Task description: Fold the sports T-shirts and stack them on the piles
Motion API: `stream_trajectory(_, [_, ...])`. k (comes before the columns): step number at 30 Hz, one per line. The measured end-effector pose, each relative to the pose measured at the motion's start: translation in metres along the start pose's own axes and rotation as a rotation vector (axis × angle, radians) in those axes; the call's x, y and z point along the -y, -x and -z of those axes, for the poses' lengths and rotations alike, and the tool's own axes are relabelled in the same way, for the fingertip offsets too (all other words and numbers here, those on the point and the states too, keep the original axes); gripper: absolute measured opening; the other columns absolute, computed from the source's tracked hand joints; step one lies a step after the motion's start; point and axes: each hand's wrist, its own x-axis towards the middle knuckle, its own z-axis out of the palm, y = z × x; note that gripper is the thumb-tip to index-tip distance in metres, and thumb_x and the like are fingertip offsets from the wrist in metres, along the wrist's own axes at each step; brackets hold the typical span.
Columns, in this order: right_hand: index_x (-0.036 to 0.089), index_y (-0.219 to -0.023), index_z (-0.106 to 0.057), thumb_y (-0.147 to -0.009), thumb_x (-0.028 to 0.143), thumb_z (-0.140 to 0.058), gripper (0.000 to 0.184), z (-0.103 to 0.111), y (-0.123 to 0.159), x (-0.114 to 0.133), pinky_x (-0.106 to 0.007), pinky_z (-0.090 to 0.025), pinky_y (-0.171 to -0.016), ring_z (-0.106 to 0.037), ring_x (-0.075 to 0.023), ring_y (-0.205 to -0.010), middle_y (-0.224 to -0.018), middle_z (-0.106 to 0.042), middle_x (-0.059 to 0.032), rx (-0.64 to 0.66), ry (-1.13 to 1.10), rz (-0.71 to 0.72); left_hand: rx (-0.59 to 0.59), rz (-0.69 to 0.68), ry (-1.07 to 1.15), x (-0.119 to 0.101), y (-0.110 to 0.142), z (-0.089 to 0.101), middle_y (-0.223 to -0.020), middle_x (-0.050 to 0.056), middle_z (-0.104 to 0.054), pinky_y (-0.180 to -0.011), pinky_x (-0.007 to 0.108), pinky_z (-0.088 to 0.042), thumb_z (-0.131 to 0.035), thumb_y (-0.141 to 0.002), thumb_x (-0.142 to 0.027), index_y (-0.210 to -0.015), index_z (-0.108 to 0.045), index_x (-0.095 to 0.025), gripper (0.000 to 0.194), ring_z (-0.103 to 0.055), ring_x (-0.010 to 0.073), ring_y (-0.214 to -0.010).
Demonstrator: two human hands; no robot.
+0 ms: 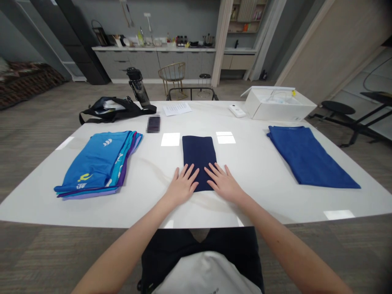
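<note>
A dark navy cloth (199,151), folded into a neat rectangle, lies flat in the middle of the white table (245,171). My left hand (183,183) rests on its lower left part, fingers spread. On its lower right part lies my right hand (224,181), also with fingers apart. Both palms are down and neither hand grips anything. To the left is a stack of folded blue, teal and purple fabric pieces (98,159), the top one bright blue with white and yellow prints. A larger folded royal blue cloth (309,157) lies flat on the right.
Along the far edge are a black bag (114,109), a dark bottle (139,87), a printed paper sheet (177,109), a small white device (237,110) and an open white box (277,104). A blurred dark rectangular object (153,123) lies nearer. Behind stands a gold-framed chair (173,73).
</note>
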Motion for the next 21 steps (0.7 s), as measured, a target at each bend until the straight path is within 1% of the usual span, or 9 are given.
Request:
stream_trajectory(4, [0.032, -0.164, -0.028, -0.107, 0.054, -0.03, 0.061, -0.001, 0.034, 0.008, -0.061, -0.014, -0.126, -0.018, -0.0278, -0.157, -0.169, -0.022, -0.0043, 0.026, -0.027, -0.017, 0.033, -0.026, 0.041, -0.005, 0.041, 0.004, -0.169, 0.007, -0.027, -0.126, 0.059, -0.022, -0.031, -0.107, -0.047, -0.163, -0.028, -0.028, 0.059, -0.025, 0.0264, -0.157])
stream_trajectory(7, [0.03, -0.162, -0.033, -0.105, 0.055, -0.035, 0.062, 0.001, 0.059, 0.015, -0.061, -0.015, -0.126, -0.021, -0.029, -0.157, -0.168, -0.025, -0.0049, 0.039, -0.062, -0.034, 0.042, -0.025, 0.1, -0.009, 0.07, 0.01, -0.165, 0.008, -0.036, -0.126, 0.056, -0.026, -0.033, -0.107, -0.046, -0.159, -0.037, -0.027, 0.056, -0.033, 0.0241, -0.154])
stream_trajectory(9, [0.031, -0.156, -0.045, -0.104, 0.054, -0.038, 0.057, 0.006, 0.071, 0.019, -0.059, -0.02, -0.126, -0.031, -0.029, -0.153, -0.165, -0.035, -0.0046, 0.021, -0.109, -0.05, 0.038, -0.023, 0.16, -0.009, 0.083, 0.016, -0.159, 0.006, -0.047, -0.127, 0.051, -0.028, -0.033, -0.107, -0.043, -0.153, -0.048, -0.028, 0.05, -0.043, 0.0209, -0.148])
stream_trajectory(11, [0.032, -0.143, -0.061, -0.104, 0.05, -0.041, 0.048, 0.014, 0.073, 0.019, -0.055, -0.032, -0.122, -0.047, -0.0281, -0.144, -0.155, -0.051, -0.0051, -0.043, -0.18, -0.097, -0.005, 0.01, 0.233, -0.003, 0.085, 0.024, -0.149, 0.003, -0.059, -0.126, 0.045, -0.032, -0.035, -0.107, -0.04, -0.142, -0.06, -0.03, 0.044, -0.054, 0.0181, -0.139])
stream_trajectory(13, [0.032, -0.129, -0.07, -0.103, 0.048, -0.043, 0.041, 0.023, 0.062, 0.013, -0.048, -0.045, -0.112, -0.061, -0.0272, -0.128, -0.138, -0.066, -0.0064, -0.118, -0.253, -0.16, -0.07, 0.077, 0.303, 0.009, 0.072, 0.033, -0.141, 0.002, -0.066, -0.122, 0.04, -0.039, -0.039, -0.105, -0.04, -0.135, -0.066, -0.03, 0.041, -0.06, 0.0181, -0.131])
stream_trajectory(15, [0.029, -0.123, -0.072, -0.101, 0.048, -0.047, 0.038, 0.032, 0.036, -0.001, -0.042, -0.053, -0.099, -0.068, -0.0258, -0.111, -0.122, -0.073, -0.0063, -0.168, -0.314, -0.22, -0.114, 0.152, 0.358, 0.026, 0.043, 0.041, -0.138, 0.003, -0.067, -0.115, 0.037, -0.046, -0.045, -0.102, -0.04, -0.132, -0.067, -0.028, 0.039, -0.063, 0.0205, -0.128])
stream_trajectory(17, [0.026, -0.119, -0.073, -0.099, 0.048, -0.051, 0.037, 0.036, -0.002, -0.02, -0.035, -0.055, -0.091, -0.07, -0.0223, -0.097, -0.114, -0.075, -0.005, -0.202, -0.363, -0.287, -0.117, 0.214, 0.39, 0.045, 0.001, 0.047, -0.137, 0.003, -0.068, -0.111, 0.037, -0.049, -0.05, -0.099, -0.037, -0.131, -0.066, -0.026, 0.038, -0.066, 0.022, -0.122])
stream_trajectory(18, [0.024, -0.118, -0.073, -0.099, 0.046, -0.052, 0.036, 0.037, -0.024, -0.031, -0.033, -0.054, -0.09, -0.07, -0.0212, -0.095, -0.112, -0.075, -0.0051, -0.216, -0.369, -0.315, -0.128, 0.28, 0.407, 0.054, -0.022, 0.048, -0.134, 0.004, -0.069, -0.106, 0.035, -0.052, -0.052, -0.097, -0.037, -0.132, -0.065, -0.024, 0.039, -0.069, 0.0217, -0.115])
stream_trajectory(21, [0.018, -0.122, -0.072, -0.096, 0.043, -0.059, 0.039, 0.037, -0.089, -0.062, -0.031, -0.05, -0.094, -0.07, -0.0226, -0.1, -0.11, -0.076, -0.0083, -0.165, -0.342, -0.427, -0.115, 0.447, 0.462, 0.079, -0.09, 0.047, -0.131, 0.01, -0.07, -0.101, 0.034, -0.053, -0.058, -0.094, -0.039, -0.131, -0.063, -0.016, 0.044, -0.071, 0.0226, -0.108])
